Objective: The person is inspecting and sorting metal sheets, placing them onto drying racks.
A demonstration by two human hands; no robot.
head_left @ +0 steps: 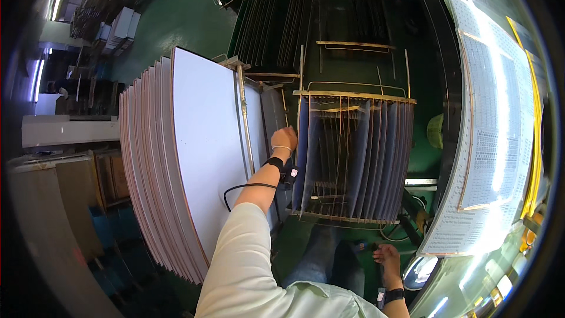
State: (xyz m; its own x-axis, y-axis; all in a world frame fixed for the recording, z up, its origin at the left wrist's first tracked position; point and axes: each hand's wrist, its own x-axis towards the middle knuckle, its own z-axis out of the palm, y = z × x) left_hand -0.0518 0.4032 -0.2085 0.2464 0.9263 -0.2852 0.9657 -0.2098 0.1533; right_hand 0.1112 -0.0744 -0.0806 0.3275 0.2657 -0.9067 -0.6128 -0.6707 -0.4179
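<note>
My left hand point(284, 139) reaches forward between a stack of white-faced boards point(206, 123) and a metal rack of thin upright panels point(368, 159). Its fingers are closed at the upright edge beside the rack's left side; what they grip is hidden. A grey panel point(274, 112) stands just left of that hand. Low on the right, my right hand point(387, 255) hangs apart from the rack, fingers loosely curled and nothing visible in them. Each wrist wears a dark band, and a black cable loops from the left one.
More racks of dark panels point(271, 20) stand beyond on the green floor point(176, 26). On the right, perforated sheets point(497, 118) lie on a brightly lit glass surface with a yellow strip point(537, 123). A metal post point(243, 112) rises against the white boards.
</note>
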